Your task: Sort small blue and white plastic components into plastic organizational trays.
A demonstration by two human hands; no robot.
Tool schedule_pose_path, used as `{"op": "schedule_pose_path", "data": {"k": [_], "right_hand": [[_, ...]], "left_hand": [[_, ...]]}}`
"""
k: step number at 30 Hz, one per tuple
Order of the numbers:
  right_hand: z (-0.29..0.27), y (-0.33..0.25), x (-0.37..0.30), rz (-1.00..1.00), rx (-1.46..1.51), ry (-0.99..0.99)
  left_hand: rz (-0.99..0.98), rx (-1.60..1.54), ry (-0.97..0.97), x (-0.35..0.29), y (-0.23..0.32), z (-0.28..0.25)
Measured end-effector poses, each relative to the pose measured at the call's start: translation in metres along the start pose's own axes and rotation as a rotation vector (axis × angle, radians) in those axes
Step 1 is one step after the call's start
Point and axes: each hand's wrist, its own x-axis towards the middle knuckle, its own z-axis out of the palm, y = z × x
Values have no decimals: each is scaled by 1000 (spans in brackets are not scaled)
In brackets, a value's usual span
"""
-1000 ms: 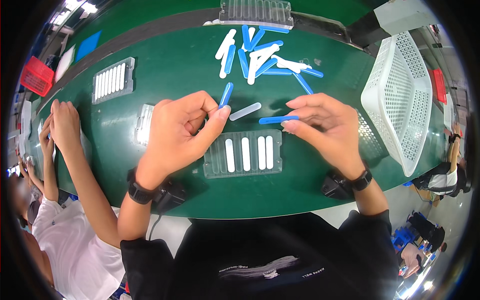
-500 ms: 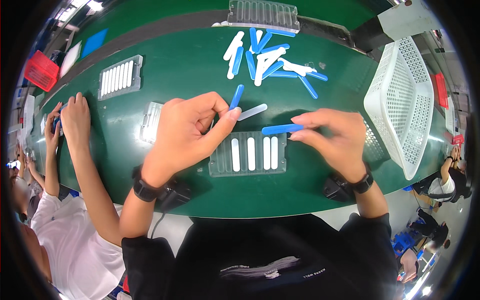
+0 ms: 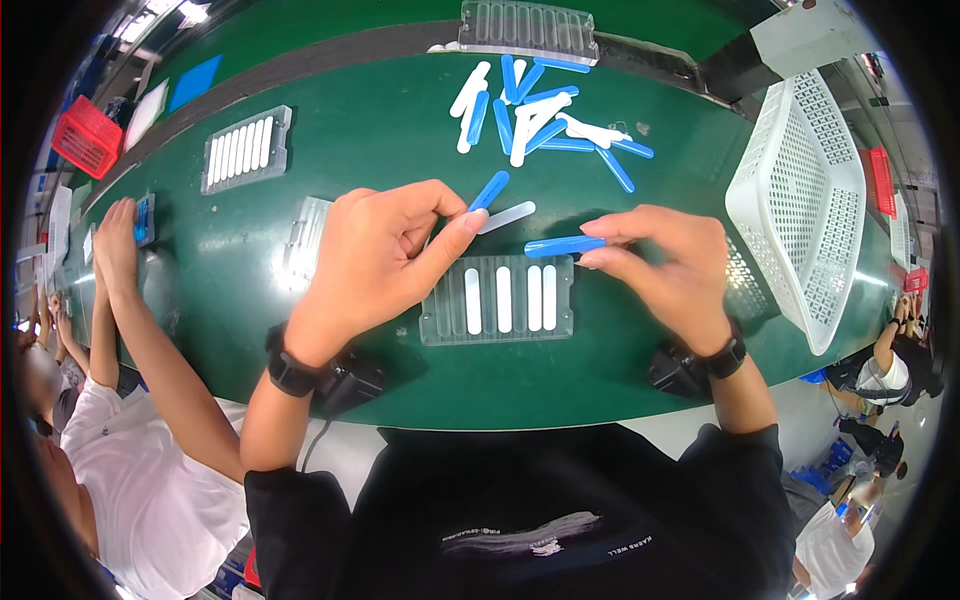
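Tray [image 3: 445, 318] with four white sticks [image 3: 473, 300].

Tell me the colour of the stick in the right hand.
Blue stick, seen in the head view.

We are at a factory assembly line: beyond our fingers [image 3: 470, 222] runs a green conveyor belt [image 3: 380, 130] with slotted trays [image 3: 246, 150], co-workers alongside.

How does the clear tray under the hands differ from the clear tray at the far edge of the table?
The near tray holds four white sticks in its slots; the far tray looks empty. The near tray lies between the left hand and right hand; the far tray sits untouched beyond the loose stick pile. Both are clear, ribbed and rectangular.
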Motion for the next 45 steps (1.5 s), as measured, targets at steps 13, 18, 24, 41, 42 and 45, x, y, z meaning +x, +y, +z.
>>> {"op": "schedule_pose_path", "data": {"k": [13,18,24,41,42,45], "right_hand": [[3,-9,32,145,117,-453],[10,-4,45,96,31,-504],[14,-10,26,-93,-47,-329],[14,-24,-6,-492,-527,-465],[13,-23,-5,-497,-533,-458],[13,-22,-2,-643,-545,-497]], "left_hand": [[-3,351,-6,-65,30,0],[80,341,40,-67,26,-2],[263,468,-209,-72,10,-15],[333,774,-165,-84,27,0],[365,896,-126,-87,29,5],[418,1032,-80,-89,29,9]]}}
